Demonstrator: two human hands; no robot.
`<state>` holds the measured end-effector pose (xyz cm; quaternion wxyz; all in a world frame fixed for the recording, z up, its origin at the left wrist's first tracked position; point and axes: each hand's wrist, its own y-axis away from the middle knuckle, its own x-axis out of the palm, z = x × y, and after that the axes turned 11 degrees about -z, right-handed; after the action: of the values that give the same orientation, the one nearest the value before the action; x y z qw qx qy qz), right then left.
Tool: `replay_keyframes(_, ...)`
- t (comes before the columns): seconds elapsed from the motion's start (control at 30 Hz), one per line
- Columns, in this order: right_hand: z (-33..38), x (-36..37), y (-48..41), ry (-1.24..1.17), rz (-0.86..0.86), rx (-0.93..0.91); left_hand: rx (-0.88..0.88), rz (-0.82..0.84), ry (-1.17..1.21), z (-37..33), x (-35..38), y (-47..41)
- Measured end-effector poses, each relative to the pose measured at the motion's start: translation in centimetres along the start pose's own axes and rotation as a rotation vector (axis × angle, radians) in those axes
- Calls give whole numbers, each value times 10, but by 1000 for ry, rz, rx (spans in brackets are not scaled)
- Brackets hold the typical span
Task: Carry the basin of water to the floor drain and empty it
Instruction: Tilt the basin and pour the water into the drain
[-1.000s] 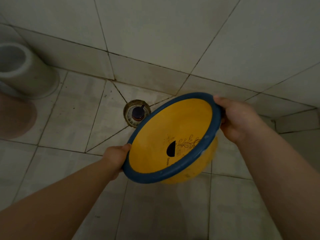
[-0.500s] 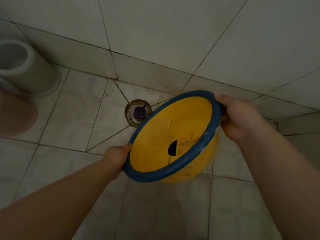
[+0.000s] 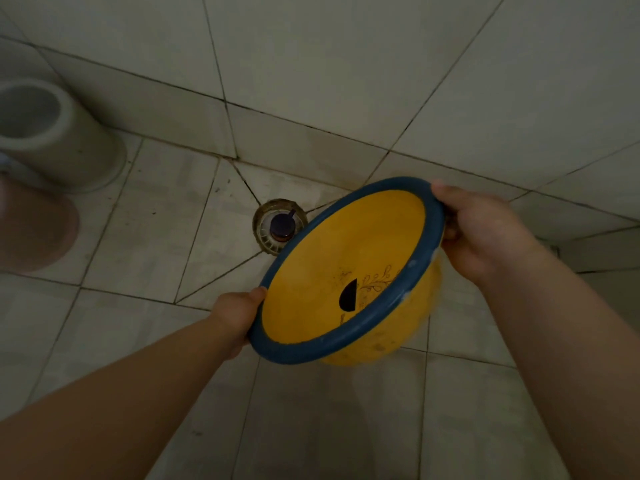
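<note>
While both hands grip its rim, basin (image 3: 332,271) tilts beside drain (image 3: 280,226)

You're in a dim tiled corner: pale floor tiles (image 3: 145,216) with dark grout, pale wall tiles (image 3: 311,64) meeting behind. A white cylindrical base (image 3: 59,133) stands far left, a pinkish rounded object (image 3: 31,230) just beside it.

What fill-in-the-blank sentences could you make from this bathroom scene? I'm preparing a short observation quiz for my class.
1. The yellow basin has a rim coloured ____.
2. The basin is gripped by ____ hands, the left hand and the right hand.
3. The floor drain sits where the ____ tiles meet the corner.
4. The basin is held ____, not level.

Missing words: blue; two; floor; tilted
</note>
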<state>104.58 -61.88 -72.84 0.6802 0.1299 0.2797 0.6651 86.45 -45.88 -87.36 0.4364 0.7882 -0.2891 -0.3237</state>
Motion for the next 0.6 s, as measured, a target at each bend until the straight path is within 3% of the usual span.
replay_keyframes(0.6, 5, 8, 0, 12, 50, -54, -23, 8, 26, -8, -8, 6)
